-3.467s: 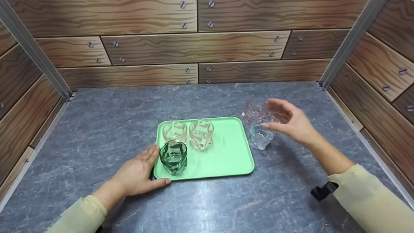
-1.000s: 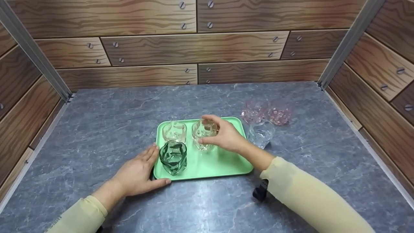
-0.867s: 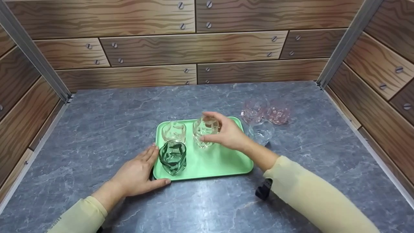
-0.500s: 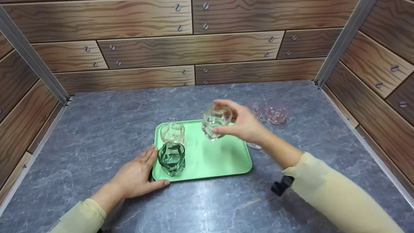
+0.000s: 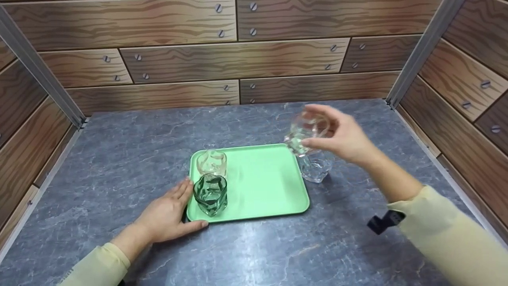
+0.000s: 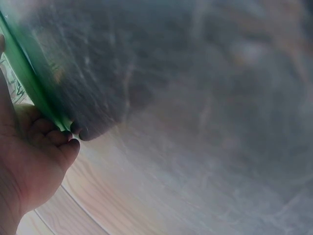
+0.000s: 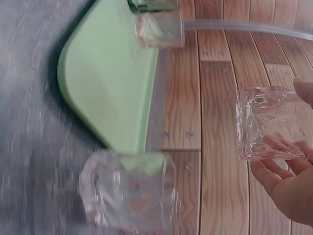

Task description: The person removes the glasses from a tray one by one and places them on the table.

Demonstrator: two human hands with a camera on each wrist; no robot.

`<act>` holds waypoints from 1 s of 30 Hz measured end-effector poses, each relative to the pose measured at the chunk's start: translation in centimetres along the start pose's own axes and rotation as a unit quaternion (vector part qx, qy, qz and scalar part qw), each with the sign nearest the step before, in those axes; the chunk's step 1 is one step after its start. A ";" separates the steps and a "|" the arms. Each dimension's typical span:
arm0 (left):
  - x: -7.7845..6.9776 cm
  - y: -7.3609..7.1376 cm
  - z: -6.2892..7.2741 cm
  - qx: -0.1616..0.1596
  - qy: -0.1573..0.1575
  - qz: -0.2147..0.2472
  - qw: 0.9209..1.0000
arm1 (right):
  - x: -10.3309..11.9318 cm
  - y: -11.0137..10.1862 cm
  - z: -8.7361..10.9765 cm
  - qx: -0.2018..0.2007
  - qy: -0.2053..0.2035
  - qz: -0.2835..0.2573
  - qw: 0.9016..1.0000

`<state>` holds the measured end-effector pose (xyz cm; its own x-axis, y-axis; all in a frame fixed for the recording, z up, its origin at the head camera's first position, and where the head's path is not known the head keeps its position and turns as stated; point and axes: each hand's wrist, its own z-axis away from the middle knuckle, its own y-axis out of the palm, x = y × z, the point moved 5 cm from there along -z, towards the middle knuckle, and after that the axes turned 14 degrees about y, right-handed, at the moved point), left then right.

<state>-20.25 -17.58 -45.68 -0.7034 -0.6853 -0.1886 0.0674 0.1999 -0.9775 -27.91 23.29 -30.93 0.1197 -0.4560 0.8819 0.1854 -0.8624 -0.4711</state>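
Glass (image 5: 298, 133) clamped in your right hand (image 5: 343, 135), raised near the far right corner of the tray (image 5: 264, 182); your left hand (image 5: 164, 216), well apart, rests its extended fingers against the tray's left edge by the green glass (image 5: 211, 196).

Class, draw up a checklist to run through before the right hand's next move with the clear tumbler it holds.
1. Held clear tumbler secured by right hand: ok, thumb and fingers around it.
2. Held tumbler off the green tray: ok.
3. Left hand on tray's left edge: ok.
4. Dark green tumbler upright: ok.
5. Gap to right-side tumbler: cannot tell, overlapping.
6. Table behind right hand fully visible: not ok, partly hidden.
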 end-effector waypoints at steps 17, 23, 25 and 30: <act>0.1 0.0 0.0 0.000 0.002 0.002 1.000 | -4.1 -7.2 2.2 -0.068 0.005 0.026 0.997; 0.1 0.0 0.0 0.001 0.002 -0.002 1.000 | -6.4 -8.5 2.6 -0.083 0.016 0.028 0.996; 0.1 0.0 0.0 0.000 0.003 -0.003 1.000 | -7.2 -8.8 2.7 -0.087 0.019 0.027 0.996; 0.1 -0.1 0.0 -0.002 0.004 -0.002 1.000 | -9.1 -9.2 2.8 -0.088 0.023 0.024 0.996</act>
<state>-20.33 -17.64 -45.64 -0.7098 -0.6799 -0.1840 0.0618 0.2001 -0.9778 -27.98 36.01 -34.68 0.0795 -0.5042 0.8599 0.0059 -0.8624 -0.5062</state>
